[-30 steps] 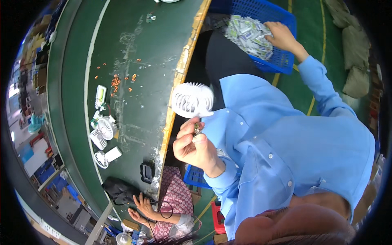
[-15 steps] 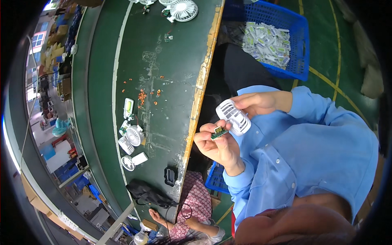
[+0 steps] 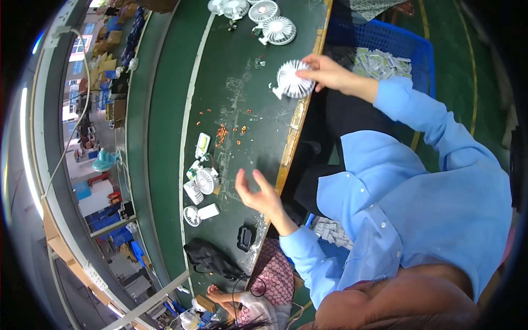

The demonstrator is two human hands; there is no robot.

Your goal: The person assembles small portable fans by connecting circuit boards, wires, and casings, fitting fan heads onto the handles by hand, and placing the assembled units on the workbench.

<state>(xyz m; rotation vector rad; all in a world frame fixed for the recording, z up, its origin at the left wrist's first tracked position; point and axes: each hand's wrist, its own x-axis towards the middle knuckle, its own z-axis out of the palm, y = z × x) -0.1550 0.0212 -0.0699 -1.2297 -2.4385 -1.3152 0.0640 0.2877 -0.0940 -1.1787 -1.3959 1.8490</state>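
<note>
Head view: state of grip, both hands?

– Grasped at its rim by the right hand (image 3: 331, 76): one round white fan head (image 3: 291, 82). Released, with fingers spread and nothing held, above the green workbench (image 3: 267, 132): the left hand (image 3: 260, 196).

– Location and direction of the fan head?

– At the worn wooden edge (image 3: 291, 143) of the workbench; contact with the surface, cannot tell. Slatted grille turned upward, short white neck (image 3: 279, 92) pointing lower left in view, away from the right hand. Long axis slanting from neck up to the gripping fingers.

– Counts?

– Fan cluster (image 3: 264, 11) at the upper end: four heads. Across from the left hand: one white handheld fan (image 3: 208, 212), one small fan head (image 3: 205, 180), one slatted cylinder (image 3: 193, 192), one oblong case (image 3: 203, 144) with green insert. Orange rings (image 3: 221, 135): too small to count reliably. Black tray (image 3: 246, 238): one. Black bag (image 3: 212, 258): one. Blue baskets: two, upper (image 3: 423, 63) and lower (image 3: 336, 252), both holding small whitish pieces.
</note>
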